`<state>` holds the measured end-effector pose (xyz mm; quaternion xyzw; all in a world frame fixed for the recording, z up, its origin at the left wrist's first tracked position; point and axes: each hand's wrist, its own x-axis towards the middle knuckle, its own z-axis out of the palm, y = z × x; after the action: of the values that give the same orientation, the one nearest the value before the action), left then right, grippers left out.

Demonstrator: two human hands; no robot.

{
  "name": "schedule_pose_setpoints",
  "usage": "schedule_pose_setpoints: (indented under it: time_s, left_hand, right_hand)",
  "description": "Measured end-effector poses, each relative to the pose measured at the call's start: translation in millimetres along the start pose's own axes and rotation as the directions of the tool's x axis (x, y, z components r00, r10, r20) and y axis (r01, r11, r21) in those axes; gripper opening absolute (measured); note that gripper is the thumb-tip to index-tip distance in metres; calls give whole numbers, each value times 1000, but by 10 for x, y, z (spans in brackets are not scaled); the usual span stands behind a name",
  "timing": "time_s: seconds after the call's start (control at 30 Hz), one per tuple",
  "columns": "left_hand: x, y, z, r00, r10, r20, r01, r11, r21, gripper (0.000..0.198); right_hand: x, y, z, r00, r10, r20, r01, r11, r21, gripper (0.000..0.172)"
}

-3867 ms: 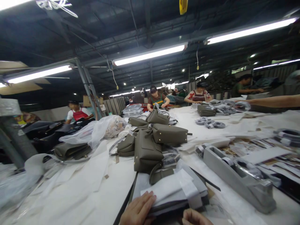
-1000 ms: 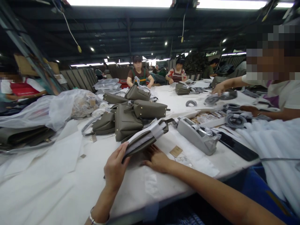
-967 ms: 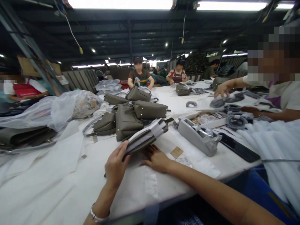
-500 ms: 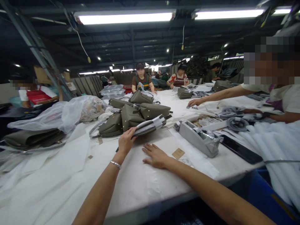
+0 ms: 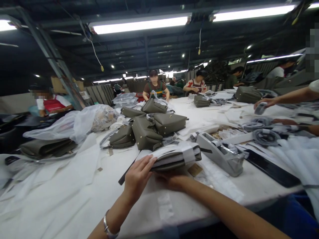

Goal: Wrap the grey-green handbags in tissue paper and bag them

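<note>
My left hand (image 5: 139, 176) is closed on the left end of a flat olive-grey handbag (image 5: 171, 162), thumb side toward me. White paper padding shows along the bag's opening, and a clear band wraps its right end. A dark strap hangs off to the left of my fingers. Beneath the bag lies my right hand (image 5: 174, 182); the bag hides its fingers, so I cannot see whether they grip it. Several similar olive bags (image 5: 147, 132) are piled just beyond. Partly under the bag's right end is a small brown card tag (image 5: 195, 169).
A grey tape dispenser (image 5: 219, 157) stands to the right, beside a long black flat object (image 5: 271, 167). Coiled grey straps (image 5: 266, 136) and white rolls (image 5: 296, 152) lie farther right, near a co-worker's hand (image 5: 265, 103). A filled plastic bag (image 5: 82, 122) rests at left.
The handbag has come nearer to me and away from the pile. My right hand, flat on the table before, is now under it. The co-worker's hand at right has lifted a small wrapped item.
</note>
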<state>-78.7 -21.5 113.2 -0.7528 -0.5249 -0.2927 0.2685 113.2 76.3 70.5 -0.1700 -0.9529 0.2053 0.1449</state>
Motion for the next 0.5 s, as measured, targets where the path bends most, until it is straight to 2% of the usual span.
schedule_pose_setpoints:
  time_s: [0.13, 0.27, 0.33, 0.43, 0.5]
  left_hand:
    - [-79, 21, -92, 999, 2, -33, -1, 999, 33, 51]
    - [-89, 119, -169, 999, -13, -40, 13, 1000, 16, 50]
    - [-132, 227, -206, 999, 9, -43, -8, 1000, 11, 46]
    - [-258, 417, -241, 998, 45, -36, -44, 999, 20, 36]
    - [-342, 527, -245, 998, 44, -48, -42, 999, 30, 33]
  right_hand:
    - [-143, -35, -67, 999, 41, -13, -41, 999, -1, 48]
    - [-290, -74, -141, 975, 202, -93, -207, 977, -49, 42]
    - [-416, -126, -135, 971, 234, -51, -235, 971, -30, 38]
    - [-669, -233, -72, 954, 287, 83, -290, 957, 22, 33]
    - [-817, -299, -29, 937, 318, 146, -323, 946, 11, 36]
